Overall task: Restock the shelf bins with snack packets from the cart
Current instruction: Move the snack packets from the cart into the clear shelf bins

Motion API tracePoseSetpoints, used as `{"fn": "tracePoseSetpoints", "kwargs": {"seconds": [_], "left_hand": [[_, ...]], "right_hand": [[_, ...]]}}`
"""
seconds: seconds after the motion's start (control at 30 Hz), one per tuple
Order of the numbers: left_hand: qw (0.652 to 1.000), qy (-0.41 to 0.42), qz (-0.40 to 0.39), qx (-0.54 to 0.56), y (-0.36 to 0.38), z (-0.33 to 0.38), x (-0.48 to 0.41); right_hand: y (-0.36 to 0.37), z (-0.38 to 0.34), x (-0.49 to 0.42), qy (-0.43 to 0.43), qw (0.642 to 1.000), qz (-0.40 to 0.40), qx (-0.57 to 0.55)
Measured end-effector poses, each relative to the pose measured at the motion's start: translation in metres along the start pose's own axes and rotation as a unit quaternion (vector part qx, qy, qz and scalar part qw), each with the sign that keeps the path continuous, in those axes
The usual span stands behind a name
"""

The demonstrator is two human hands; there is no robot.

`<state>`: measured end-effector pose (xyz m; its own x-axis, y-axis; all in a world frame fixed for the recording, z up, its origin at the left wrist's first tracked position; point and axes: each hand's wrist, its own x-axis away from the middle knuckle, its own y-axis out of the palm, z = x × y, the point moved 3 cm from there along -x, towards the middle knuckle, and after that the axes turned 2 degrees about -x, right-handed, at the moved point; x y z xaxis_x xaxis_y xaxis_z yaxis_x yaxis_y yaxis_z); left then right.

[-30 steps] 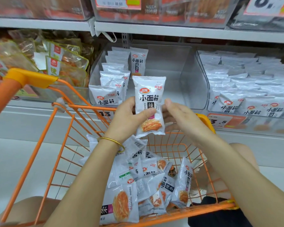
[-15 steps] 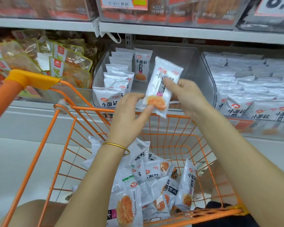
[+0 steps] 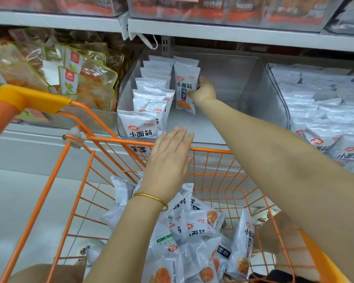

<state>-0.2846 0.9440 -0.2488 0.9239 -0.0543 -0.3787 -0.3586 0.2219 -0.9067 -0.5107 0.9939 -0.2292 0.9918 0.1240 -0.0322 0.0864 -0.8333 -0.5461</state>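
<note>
Deep inside the clear middle shelf bin (image 3: pixel 262 92), my right hand (image 3: pixel 203 89) grips a white snack packet (image 3: pixel 185 86) upright, next to another packet standing behind it. A row of the same white packets (image 3: pixel 149 103) fills the bin's left side; its right part is bare. My left hand (image 3: pixel 169 160), with a gold bangle on the wrist, hovers flat and empty above the orange cart's front rim (image 3: pixel 211 150). Several more white packets (image 3: pixel 194 231) lie heaped in the cart basket.
To the right stands a bin packed with white packets (image 3: pixel 323 111). On the left sits a bin of yellow-green snack bags (image 3: pixel 70 78). A grey shelf (image 3: pixel 233 33) hangs low over the bins. The cart's orange handle (image 3: pixel 25 99) is at left.
My right hand carried the packet from above the cart forward into the middle bin and stood it upright. My left hand let go of the packet and now hangs flat over the cart.
</note>
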Motion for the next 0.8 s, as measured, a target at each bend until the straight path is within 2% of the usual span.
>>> {"fn": "tracePoseSetpoints", "kwargs": {"seconds": [0.43, 0.7, 0.8], "left_hand": [[1.0, 0.003, 0.024, 0.0, -0.002, 0.003, 0.0], [1.0, 0.003, 0.015, 0.0, -0.002, 0.003, 0.0], [1.0, -0.001, 0.001, 0.005, -0.002, 0.003, 0.0]], "right_hand": [[0.017, 0.011, -0.025, 0.012, 1.0, 0.016, 0.008], [0.007, 0.007, -0.01, 0.066, 0.997, -0.007, -0.03], [-0.011, -0.008, 0.011, 0.021, 0.999, -0.021, 0.017]]}}
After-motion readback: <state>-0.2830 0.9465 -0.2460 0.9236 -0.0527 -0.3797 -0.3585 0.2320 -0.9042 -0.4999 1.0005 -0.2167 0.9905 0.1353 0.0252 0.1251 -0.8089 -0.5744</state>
